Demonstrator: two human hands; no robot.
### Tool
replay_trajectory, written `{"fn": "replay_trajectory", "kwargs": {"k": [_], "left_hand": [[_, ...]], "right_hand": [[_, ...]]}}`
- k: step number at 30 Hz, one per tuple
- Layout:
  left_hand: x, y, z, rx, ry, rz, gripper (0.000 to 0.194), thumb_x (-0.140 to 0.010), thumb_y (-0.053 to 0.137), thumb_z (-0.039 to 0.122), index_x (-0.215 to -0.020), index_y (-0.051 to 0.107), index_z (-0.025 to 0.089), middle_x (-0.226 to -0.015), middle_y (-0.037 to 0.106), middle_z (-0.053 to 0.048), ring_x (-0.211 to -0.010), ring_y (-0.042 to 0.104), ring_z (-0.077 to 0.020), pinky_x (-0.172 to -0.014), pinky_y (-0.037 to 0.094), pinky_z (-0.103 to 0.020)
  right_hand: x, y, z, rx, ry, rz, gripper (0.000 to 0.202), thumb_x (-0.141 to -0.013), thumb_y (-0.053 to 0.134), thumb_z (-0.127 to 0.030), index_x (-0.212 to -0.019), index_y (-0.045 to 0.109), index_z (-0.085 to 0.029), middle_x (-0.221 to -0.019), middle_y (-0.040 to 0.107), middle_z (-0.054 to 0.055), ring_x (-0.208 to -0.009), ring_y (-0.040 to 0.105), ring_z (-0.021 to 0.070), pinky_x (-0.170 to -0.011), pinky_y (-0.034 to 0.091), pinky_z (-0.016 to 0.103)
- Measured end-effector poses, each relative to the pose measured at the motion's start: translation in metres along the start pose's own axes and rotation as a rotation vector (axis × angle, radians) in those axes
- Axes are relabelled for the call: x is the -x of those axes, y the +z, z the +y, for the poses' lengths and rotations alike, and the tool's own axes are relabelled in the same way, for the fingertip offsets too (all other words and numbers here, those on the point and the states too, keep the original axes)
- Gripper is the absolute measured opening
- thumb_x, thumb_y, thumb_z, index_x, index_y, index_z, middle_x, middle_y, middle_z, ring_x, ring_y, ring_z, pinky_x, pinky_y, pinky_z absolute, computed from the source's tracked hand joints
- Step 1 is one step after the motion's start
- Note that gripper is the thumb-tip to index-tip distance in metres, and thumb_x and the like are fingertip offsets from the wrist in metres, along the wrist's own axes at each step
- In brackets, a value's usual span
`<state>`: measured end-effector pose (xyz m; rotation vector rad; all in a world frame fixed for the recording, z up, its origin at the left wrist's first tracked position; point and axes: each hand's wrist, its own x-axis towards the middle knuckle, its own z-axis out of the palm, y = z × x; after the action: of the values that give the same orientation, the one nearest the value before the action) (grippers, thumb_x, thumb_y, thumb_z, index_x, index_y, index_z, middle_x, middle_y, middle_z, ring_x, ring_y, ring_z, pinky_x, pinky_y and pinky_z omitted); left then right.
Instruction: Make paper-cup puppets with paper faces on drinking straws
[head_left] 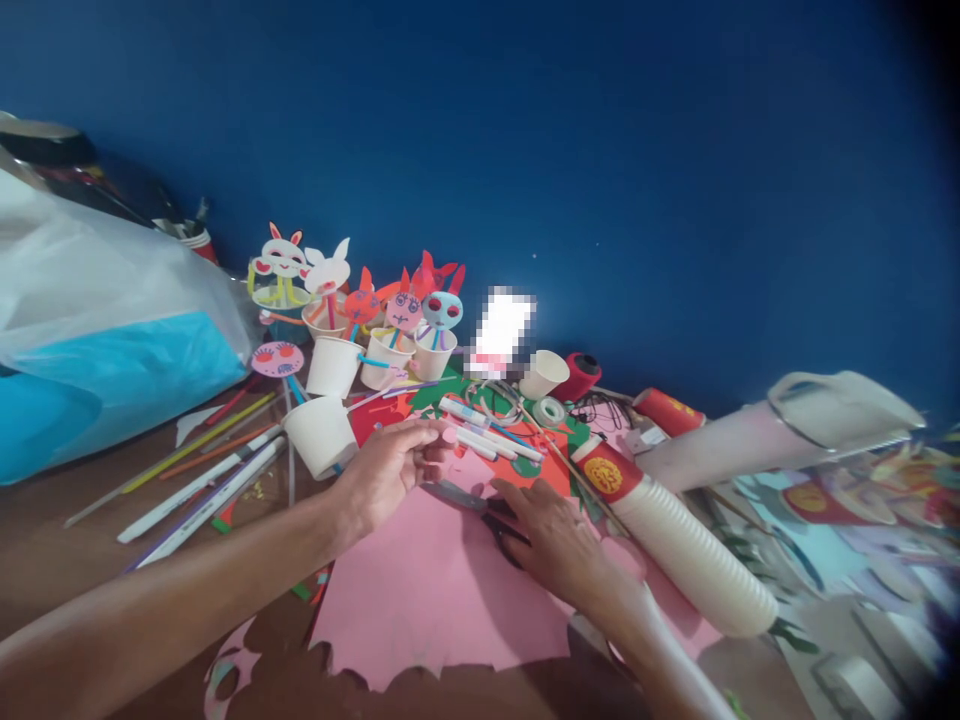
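Observation:
Over the upper part of a pink paper sheet (pixel 450 590), my left hand (pixel 390 470) pinches a small pink paper piece (pixel 449 435) between thumb and finger. My right hand (pixel 551 535) is closed round the dark handles of scissors (pixel 455 495), whose blades point left toward my left hand. The sheet has a scalloped, cut lower edge. Several white markers (pixel 480 440) lie just beyond both hands. Paper cups (pixel 322 435) with paper animal faces (pixel 405 310) on coloured sticks stand behind my left hand.
A long stack of cups (pixel 690 550) lies at right beside my right forearm. Pens and sticks (pixel 202 490) lie at left, near a large plastic bag (pixel 112 320). Farther back are a tape roll (pixel 550 411), red thread spool (pixel 577 376) and a blurred bright rectangle (pixel 502 330).

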<state>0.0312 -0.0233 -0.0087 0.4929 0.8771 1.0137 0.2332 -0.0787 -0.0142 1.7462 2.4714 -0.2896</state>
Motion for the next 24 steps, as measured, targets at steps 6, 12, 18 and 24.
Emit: {"fn": "replay_trajectory", "kwargs": {"k": [6, 12, 18, 24], "left_hand": [[0.002, -0.002, -0.005, -0.095, 0.011, -0.051, 0.008, -0.068, 0.061, 0.015, -0.074, 0.061, 0.012, -0.069, 0.059, -0.002, -0.058, 0.053, -0.009, -0.056, 0.043, -0.023], [0.002, 0.004, -0.012, -0.183, 0.056, -0.021, 0.006, -0.062, 0.062, 0.013, -0.066, 0.058, 0.013, -0.061, 0.055, 0.003, -0.053, 0.05, -0.007, -0.057, 0.041, -0.022], [0.002, -0.004, -0.018, -0.205, 0.055, 0.072, 0.016, -0.061, 0.065, 0.015, -0.076, 0.059, 0.013, -0.062, 0.056, 0.003, -0.052, 0.052, -0.0078, -0.059, 0.041, -0.023], [0.002, -0.015, -0.03, -0.285, 0.064, 0.046, 0.009, -0.066, 0.061, 0.018, -0.073, 0.06, 0.012, -0.06, 0.057, 0.002, -0.052, 0.051, -0.0079, -0.058, 0.042, -0.023]], "right_hand": [[0.001, 0.003, -0.002, -0.003, 0.002, 0.007, 0.046, -0.075, 0.051, -0.021, -0.121, 0.042, -0.024, -0.093, 0.056, 0.008, -0.09, 0.051, 0.0231, -0.073, 0.039, 0.031], [0.001, 0.001, -0.004, 0.0, 0.025, 0.005, 0.046, -0.077, 0.05, -0.023, -0.122, 0.041, -0.023, -0.091, 0.057, 0.009, -0.088, 0.052, 0.0241, -0.069, 0.04, 0.031], [0.0, 0.007, -0.004, -0.017, 0.012, 0.031, 0.05, -0.075, 0.051, -0.02, -0.123, 0.039, -0.022, -0.093, 0.055, 0.009, -0.088, 0.052, 0.0245, -0.072, 0.041, 0.032], [0.0, 0.009, -0.01, -0.057, -0.043, 0.05, 0.048, -0.073, 0.053, -0.016, -0.119, 0.042, -0.024, -0.098, 0.053, 0.009, -0.091, 0.05, 0.0233, -0.078, 0.039, 0.033]]}}
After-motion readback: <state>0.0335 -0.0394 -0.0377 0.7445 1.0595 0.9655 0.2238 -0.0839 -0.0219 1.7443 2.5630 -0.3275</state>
